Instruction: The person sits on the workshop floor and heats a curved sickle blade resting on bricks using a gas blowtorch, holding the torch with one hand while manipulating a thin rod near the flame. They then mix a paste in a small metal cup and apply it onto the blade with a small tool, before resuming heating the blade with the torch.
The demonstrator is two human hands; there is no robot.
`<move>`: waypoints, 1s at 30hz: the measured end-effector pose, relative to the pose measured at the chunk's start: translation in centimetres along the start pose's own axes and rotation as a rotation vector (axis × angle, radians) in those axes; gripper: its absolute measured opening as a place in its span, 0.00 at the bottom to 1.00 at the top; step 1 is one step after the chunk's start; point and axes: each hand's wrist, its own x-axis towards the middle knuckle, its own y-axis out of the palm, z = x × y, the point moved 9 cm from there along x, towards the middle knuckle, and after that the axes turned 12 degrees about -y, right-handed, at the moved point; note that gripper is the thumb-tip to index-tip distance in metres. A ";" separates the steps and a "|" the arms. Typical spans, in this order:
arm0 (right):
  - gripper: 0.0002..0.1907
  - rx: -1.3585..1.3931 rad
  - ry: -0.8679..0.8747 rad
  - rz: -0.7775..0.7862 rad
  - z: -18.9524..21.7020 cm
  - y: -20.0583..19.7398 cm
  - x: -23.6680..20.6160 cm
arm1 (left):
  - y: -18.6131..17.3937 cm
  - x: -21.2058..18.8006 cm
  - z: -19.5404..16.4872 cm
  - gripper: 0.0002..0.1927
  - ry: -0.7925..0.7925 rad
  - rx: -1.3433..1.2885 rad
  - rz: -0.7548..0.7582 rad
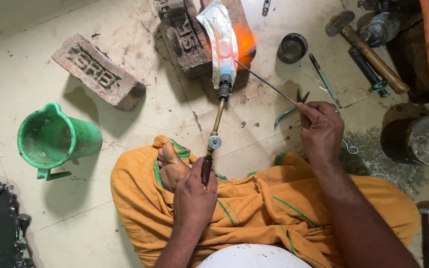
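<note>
Torch (218, 116): brass-stemmed, gripped by the dark handle in left hand (194, 196), fingers wrapped fully round; nozzle aimed at the bricks, flame lit.
Flame: pale plume rising over the metal piece (220, 39), orange glow on the brick face just beside it.
Rod (266, 83): thin and dark, pinched between fingertips of right hand (321, 130), tip reaching in beside the torch nozzle at the foot of the plume.
Bricks (189, 42): two standing close behind the work; a third brick (98, 72) lying apart to the left.
Progress: heating under way, rod tip at the hot zone; joint itself washed out by the flame, so completion impossible to judge.
Surroundings: green jug (55, 139) on the floor at left, small dark cup (292, 47), pliers (289, 109), hammer (368, 52) at right.
</note>
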 end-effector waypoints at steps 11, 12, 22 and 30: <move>0.10 -0.007 0.001 -0.016 0.1 -0.1 0.0 | 0.1 0.0 0.1 0.22 0.011 0.021 0.002; 0.10 -0.004 0.001 -0.017 0.2 -0.1 0.1 | 0.1 0.0 0.1 0.22 0.019 0.005 0.002; 0.11 -0.020 0.004 -0.005 0.3 0.0 0.2 | 0.3 0.2 0.3 0.23 -0.073 0.037 0.052; 0.12 -0.009 0.006 -0.007 0.1 0.0 0.0 | 0.2 0.2 0.2 0.23 -0.030 0.033 0.035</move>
